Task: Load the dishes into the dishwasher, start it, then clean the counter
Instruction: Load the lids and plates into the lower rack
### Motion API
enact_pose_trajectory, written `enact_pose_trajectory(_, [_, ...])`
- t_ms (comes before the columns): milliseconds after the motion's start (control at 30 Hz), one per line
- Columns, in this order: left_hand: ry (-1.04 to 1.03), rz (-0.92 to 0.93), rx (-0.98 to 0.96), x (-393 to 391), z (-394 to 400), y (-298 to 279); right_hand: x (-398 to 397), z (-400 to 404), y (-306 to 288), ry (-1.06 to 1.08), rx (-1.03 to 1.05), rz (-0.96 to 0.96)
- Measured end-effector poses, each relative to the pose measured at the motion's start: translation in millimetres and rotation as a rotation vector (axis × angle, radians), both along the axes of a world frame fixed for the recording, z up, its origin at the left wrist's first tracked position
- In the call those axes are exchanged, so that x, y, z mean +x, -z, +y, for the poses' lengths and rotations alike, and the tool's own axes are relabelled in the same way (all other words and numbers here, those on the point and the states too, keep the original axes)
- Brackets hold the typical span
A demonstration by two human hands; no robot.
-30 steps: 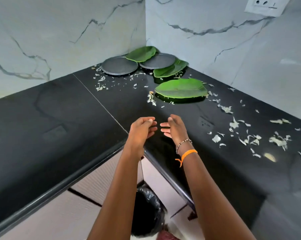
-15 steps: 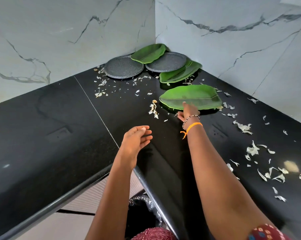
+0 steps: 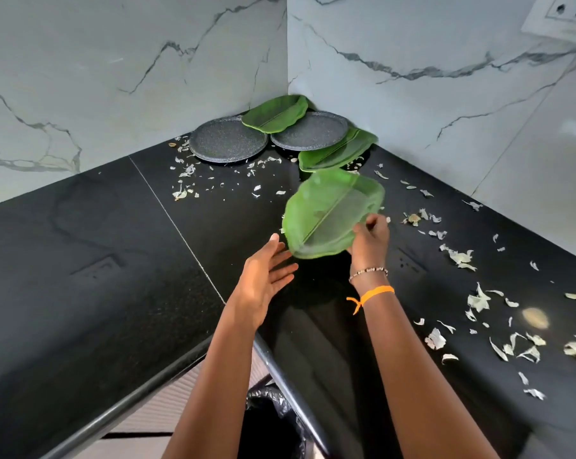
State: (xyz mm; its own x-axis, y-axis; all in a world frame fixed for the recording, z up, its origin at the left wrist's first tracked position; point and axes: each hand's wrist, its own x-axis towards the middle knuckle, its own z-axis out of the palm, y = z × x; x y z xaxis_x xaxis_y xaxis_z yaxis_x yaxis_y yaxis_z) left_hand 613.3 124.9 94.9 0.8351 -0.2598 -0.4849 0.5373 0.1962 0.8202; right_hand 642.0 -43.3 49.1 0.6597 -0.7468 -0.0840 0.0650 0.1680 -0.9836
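At centre frame the right hand [image 3: 369, 238] pinches the leaf plate [image 3: 329, 215] by one edge, tilted; left hand [image 3: 266, 276] spread beneath; it could slip onto the counter [image 3: 114, 260]

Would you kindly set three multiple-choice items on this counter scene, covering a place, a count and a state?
1. Where do the grey plates lie?
A. in the counter's back corner
B. at its front edge
C. in the bin

2. How many green leaf-shaped plates show?
A. one
B. three
C. five

3. What is the left hand doing?
A. gripping a plate
B. open beside the raised leaf plate
C. clenched

Answers: 1 A, they sit where the walls meet; 2 B, two by the grey plates, one held by the right hand; 3 B, its fingers are spread.
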Motion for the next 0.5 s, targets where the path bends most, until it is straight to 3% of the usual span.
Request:
enact_pose_trajectory(133, [-0.091,-0.100,0.050,19,4,-12,3,23,-15,-0.306,-0.175,-0.055])
enact_pose_trajectory(267, [-0.163,-0.101,0.160,51,26,-16,43,29,-27,-0.380,-0.209,0.133])
enact_pose_trajectory(400, [-0.160,-0.112,0.217,75,51,-16,108,10,-18,-0.468,-0.751,0.487])
enact_pose_trajectory(500, [-0.150,-0.127,0.242,88,65,-14,149,-4,-7,-0.585,-1.036,0.704])
